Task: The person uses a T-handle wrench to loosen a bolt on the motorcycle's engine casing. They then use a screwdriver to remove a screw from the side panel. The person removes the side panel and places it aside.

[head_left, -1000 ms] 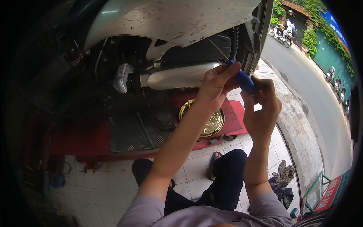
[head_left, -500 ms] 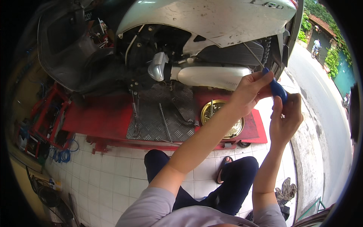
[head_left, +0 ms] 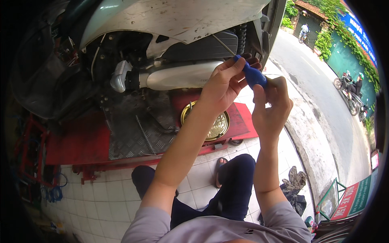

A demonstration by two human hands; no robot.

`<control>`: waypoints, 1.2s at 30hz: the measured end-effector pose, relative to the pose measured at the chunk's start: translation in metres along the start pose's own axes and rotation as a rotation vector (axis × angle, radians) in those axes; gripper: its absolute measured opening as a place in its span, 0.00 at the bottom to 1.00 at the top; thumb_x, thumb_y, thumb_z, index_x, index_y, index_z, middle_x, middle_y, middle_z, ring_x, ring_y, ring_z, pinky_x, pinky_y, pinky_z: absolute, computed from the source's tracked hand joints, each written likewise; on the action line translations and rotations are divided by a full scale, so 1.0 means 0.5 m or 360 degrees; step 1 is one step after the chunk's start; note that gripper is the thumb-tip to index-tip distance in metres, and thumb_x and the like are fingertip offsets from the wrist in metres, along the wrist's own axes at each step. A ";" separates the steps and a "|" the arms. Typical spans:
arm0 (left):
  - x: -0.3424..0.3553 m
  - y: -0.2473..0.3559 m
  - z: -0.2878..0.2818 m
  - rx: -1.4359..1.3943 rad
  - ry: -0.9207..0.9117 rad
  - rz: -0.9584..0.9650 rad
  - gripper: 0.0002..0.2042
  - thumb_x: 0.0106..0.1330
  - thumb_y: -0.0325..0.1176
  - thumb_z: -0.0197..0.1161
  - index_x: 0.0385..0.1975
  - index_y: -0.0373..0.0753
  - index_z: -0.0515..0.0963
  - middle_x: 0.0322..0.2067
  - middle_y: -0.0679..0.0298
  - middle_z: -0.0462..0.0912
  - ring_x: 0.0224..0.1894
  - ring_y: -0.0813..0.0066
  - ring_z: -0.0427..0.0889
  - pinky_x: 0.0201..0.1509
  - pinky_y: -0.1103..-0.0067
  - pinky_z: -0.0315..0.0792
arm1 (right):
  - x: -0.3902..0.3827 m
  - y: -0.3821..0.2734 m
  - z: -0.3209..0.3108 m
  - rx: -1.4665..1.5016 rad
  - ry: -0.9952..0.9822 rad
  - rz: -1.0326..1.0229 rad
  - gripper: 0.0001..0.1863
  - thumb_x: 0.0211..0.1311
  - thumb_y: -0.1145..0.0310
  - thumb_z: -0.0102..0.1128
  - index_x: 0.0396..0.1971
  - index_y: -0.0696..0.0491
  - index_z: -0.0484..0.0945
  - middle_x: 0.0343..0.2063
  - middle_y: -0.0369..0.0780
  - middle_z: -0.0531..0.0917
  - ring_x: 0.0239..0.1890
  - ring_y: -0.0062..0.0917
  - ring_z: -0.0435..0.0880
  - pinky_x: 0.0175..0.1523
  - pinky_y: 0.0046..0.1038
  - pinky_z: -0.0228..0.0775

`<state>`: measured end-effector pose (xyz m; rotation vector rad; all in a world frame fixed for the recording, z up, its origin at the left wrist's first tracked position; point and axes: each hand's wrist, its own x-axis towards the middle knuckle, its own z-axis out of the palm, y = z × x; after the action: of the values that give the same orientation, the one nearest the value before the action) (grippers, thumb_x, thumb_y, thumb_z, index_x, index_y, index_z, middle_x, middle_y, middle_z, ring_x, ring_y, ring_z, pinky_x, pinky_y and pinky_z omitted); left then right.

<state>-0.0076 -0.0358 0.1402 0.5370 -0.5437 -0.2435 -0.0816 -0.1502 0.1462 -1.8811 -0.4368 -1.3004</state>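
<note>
A screwdriver with a blue bulb-shaped handle (head_left: 254,76) is between my two hands. Its thin shaft slants up and left to the lower edge of the silver side panel (head_left: 174,20) of a scooter; the panel hides the tip. My left hand (head_left: 223,84) pinches the front of the handle between thumb and fingers, some fingers reaching behind it. Closed around the handle's rear end is my right hand (head_left: 273,107). Just below the shaft, and left of my hands, runs the silver muffler cover (head_left: 182,75).
The scooter stands over a red lift platform (head_left: 77,137) with a dark tread plate (head_left: 125,141). A thin metal rod (head_left: 144,133) lies there. Right of it sits a gold tray (head_left: 222,134), partly behind my left forearm. Dark rags (head_left: 295,188) lie on the tiles, and a street (head_left: 310,77) runs at right.
The view has swung to the right, so the scooter and platform appear further left and more of the street shows. Both hands stay on the screwdriver, its shaft still reaching the panel edge.
</note>
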 end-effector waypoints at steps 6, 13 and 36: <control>0.010 0.002 -0.017 -0.0057 -0.0021 -0.0043 0.12 0.69 0.36 0.62 0.43 0.32 0.77 0.42 0.56 0.83 0.46 0.69 0.82 0.51 0.77 0.78 | 0.004 -0.017 -0.004 -0.0044 0.0026 0.0115 0.11 0.57 0.70 0.68 0.29 0.57 0.73 0.16 0.38 0.76 0.14 0.22 0.74 0.22 0.22 0.62; 0.001 0.013 -0.003 -0.0002 0.0009 -0.0075 0.10 0.70 0.28 0.58 0.45 0.29 0.74 0.45 0.51 0.80 0.52 0.64 0.81 0.59 0.72 0.77 | 0.006 0.005 -0.003 -0.0030 -0.0012 -0.0074 0.09 0.56 0.74 0.66 0.32 0.58 0.74 0.18 0.40 0.78 0.17 0.23 0.76 0.24 0.23 0.66; 0.003 0.010 -0.021 -0.0073 -0.0138 -0.0065 0.08 0.69 0.30 0.61 0.43 0.34 0.76 0.41 0.57 0.82 0.47 0.70 0.81 0.54 0.75 0.77 | 0.005 0.057 -0.003 -0.0268 -0.0315 0.0081 0.09 0.61 0.70 0.63 0.32 0.57 0.71 0.15 0.38 0.73 0.13 0.21 0.68 0.20 0.23 0.57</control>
<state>-0.0005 -0.0280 0.1359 0.4952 -0.6099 -0.3187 -0.0625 -0.1696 0.1369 -2.1592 -0.3876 -1.1519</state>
